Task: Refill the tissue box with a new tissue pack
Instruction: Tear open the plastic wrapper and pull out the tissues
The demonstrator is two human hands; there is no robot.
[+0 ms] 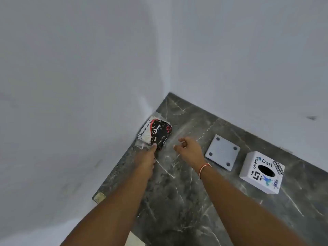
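Forearms reach over marble counter (pixel 186 201). Right hand (pixel 189 148) hovers, fingers loosely curled, holding nothing. Left hand (pixel 148 155) fingers clamp tissue pack (pixel 156 133) beyond fingertips. Tissue box (pixel 261 172) and lid (pixel 221 154) right of right-hand fingers.

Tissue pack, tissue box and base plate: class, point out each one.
tissue pack (pixel 156 133), head view, dark printed front.
tissue box (pixel 261 172), head view, white top beside the oval hole.
base plate (pixel 222 152), head view, centre of the flat face.
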